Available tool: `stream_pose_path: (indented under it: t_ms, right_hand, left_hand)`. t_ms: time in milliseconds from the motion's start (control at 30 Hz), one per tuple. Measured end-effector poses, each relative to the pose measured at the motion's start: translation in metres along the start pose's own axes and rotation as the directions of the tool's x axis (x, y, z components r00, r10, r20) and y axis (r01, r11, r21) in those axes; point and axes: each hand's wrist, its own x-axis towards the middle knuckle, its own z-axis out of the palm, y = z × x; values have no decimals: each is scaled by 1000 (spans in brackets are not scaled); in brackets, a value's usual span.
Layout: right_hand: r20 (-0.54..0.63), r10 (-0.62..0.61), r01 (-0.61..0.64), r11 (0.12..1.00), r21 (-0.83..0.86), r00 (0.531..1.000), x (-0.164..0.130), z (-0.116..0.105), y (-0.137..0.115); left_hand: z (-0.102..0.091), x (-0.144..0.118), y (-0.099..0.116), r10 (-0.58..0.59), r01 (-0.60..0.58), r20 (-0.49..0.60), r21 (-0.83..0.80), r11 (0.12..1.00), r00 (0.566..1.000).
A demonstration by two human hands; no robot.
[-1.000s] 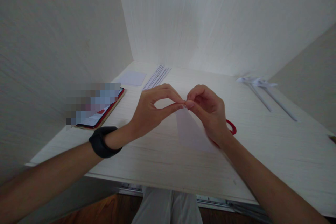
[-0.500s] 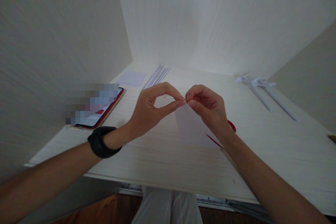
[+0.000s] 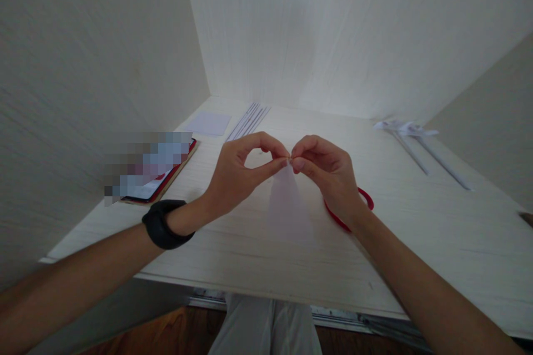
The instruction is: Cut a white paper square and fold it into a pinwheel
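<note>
Pale wood-grain panels are closing in this desk [image 3: 437, 244] on three sides, and its near edge is running across the lower part of the frame, with light trousers and a strip of brown floor showing just beneath it at bottom centre.

Nearest the camera, both forearms are reaching up from the bottom corners; the one on the left side of the frame is wearing a black wristband [image 3: 163, 224]. At frame centre the left hand [image 3: 239, 175] and the right hand [image 3: 327, 172] are meeting fingertip to fingertip. Each is pinching thumb against forefinger, narrowly closed on the top corner of a thin white paper sheet [image 3: 289, 205], while the other fingers are curling loosely. That sheet is hanging down from the pinch toward the desk — it is blurred and half see-through, so its lower edge is hard to make out.

Just behind the right wrist, red scissor handles [image 3: 366, 199] are lying on the desk, partly hidden by the hand.

Farther back, at left of centre, a phone in a red case [image 3: 166, 180] is lying flat, its screen blurred out. Beyond it a small white paper square [image 3: 208, 123] is resting near the back corner, and just beside it a bundle of thin white strips [image 3: 249, 121] is lying at an angle. Over at the upper right, two rolled paper sticks with folded tops [image 3: 410, 141] are lying side by side — well apart from the hands.
</note>
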Motion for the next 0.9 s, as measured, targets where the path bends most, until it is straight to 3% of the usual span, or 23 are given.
stream_pose_path:
  t_ms: [400, 633, 900]
  right_hand:
    - [-22, -50, 47, 994, -103, 999, -2, -2, 0]
    - [-22, -159, 153, 971, -186, 987, -3, -3, 5]
    - [-25, -157, 148, 964, -220, 987, -3, -6, 5]
  left_hand:
    - [0, 1, 0, 14, -13, 31, -10, 1000, 999]
    - [-1, 1, 0, 29, -28, 41, -23, 999, 999]
    - [-3, 6, 5, 27, -28, 75, 10, 1000, 997]
